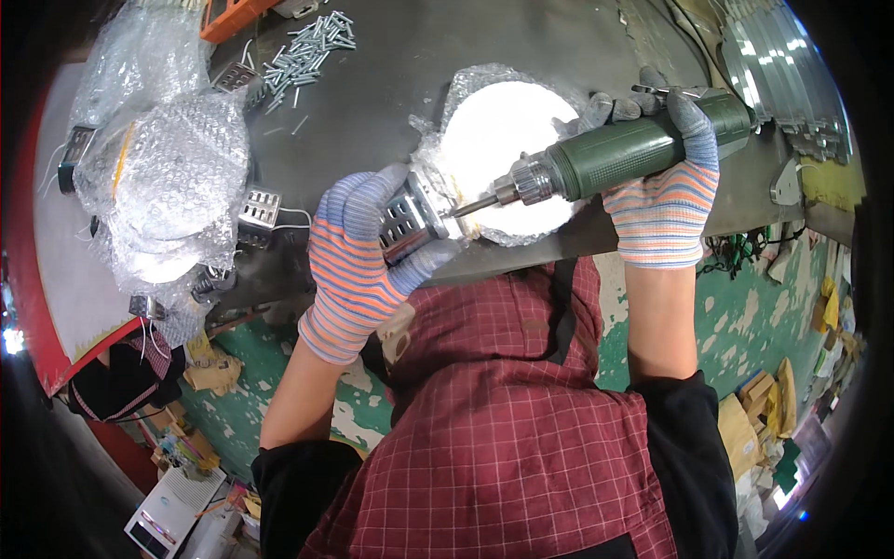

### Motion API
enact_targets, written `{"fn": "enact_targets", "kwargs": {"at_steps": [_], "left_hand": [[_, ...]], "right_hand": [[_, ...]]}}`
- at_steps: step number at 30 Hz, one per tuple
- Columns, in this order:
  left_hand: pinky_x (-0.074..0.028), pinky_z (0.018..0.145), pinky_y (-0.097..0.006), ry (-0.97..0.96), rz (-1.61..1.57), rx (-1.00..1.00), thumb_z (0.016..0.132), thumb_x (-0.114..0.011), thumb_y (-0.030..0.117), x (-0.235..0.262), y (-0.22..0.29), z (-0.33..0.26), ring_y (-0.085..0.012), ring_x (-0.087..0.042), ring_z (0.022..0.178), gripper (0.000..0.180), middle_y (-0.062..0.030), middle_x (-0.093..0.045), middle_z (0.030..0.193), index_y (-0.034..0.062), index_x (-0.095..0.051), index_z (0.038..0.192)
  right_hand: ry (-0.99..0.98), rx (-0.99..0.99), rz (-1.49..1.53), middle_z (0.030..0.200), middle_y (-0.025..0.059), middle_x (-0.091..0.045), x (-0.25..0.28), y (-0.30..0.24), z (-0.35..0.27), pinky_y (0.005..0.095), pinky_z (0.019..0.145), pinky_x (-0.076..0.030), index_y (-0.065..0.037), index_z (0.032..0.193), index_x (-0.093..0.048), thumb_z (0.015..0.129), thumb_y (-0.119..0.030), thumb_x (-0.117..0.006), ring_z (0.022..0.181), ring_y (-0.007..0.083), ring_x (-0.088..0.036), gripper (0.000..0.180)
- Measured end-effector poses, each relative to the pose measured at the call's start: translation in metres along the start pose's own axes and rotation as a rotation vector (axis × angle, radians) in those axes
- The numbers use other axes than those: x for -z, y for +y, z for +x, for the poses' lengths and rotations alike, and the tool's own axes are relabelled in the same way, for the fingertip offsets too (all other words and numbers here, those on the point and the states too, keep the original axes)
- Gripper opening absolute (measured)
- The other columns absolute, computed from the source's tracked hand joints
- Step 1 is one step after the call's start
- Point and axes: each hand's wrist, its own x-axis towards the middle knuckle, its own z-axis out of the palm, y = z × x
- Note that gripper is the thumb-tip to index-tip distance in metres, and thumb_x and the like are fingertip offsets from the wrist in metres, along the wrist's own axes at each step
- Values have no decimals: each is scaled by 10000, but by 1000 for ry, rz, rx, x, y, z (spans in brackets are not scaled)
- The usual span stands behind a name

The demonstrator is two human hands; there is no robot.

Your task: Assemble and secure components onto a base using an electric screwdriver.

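Head view: the person stands at the near edge of a grey desk (521,56), both hands in striped knit gloves. The left hand (358,252) is closed around a small slotted metal box (410,219), thumb on top, fingers under it. The box sits at the rim of a round white lamp (498,154) lying flat on bubble wrap near the desk's front edge.

The right hand (666,186) is wrapped tight around a green driver (624,154), held nearly level. Its bit points left and meets the box at the lamp's rim.

Handling, as a judgement:
- The lamp looks light, with a thin white face likely to scratch or dent. Steady it by the rim or the metal box, not by the face.
- The box appears stiff sheet metal; its slots and edges give grip, and the gloves guard against burrs.
- The driver looks the heavier item; take it around the mid-body as shown.
- The wrap under the lamp is soft and may let it slide under side pressure.

Around it: a stack of wrapped lamps (163,177) at the left, loose screws (307,51) at the far side, spare metal boxes (261,207) between them
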Motion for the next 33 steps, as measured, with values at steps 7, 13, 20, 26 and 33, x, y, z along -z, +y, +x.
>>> {"fn": "enact_targets", "kwargs": {"at_steps": [7,13,20,26,33], "left_hand": [[-491,896,-431,-26,31,19,698,-864,438,0,0,-2,-324,-588,1029,754,-137,-605,1134,42,-564,1265],[-489,894,-433,-14,29,7,695,-866,435,0,0,-2,-322,-587,1031,756,-137,-603,1133,41,-562,1264],[-496,878,-439,-7,18,-25,689,-871,439,-2,-4,-4,-334,-595,996,772,-145,-597,1127,33,-554,1264],[-499,872,-445,5,3,12,712,-855,468,-3,-3,-5,-336,-592,1005,777,-154,-599,1125,20,-543,1266],[-551,817,-385,51,63,-44,678,-918,382,-3,2,-4,-284,-645,922,801,-166,-595,1100,-14,-524,1251]], "right_hand": [[66,87,-97,851,95,-631,-3,6,-2,448,875,-573,-28,899,-656,814,-118,-725,810,267,-656,142],[55,75,-112,822,90,-637,-2,7,1,429,861,-580,-36,901,-658,822,-134,-723,807,255,-659,142],[-14,-16,-111,831,86,-674,6,7,4,408,812,-599,-57,940,-661,851,-137,-684,796,246,-678,122],[-88,-59,-113,797,73,-682,11,11,9,459,875,-591,-97,866,-646,860,-180,-689,819,252,-693,93],[-153,-152,-14,807,73,-669,7,12,-1,496,922,-562,-92,848,-633,868,-189,-686,855,261,-679,112]]}}
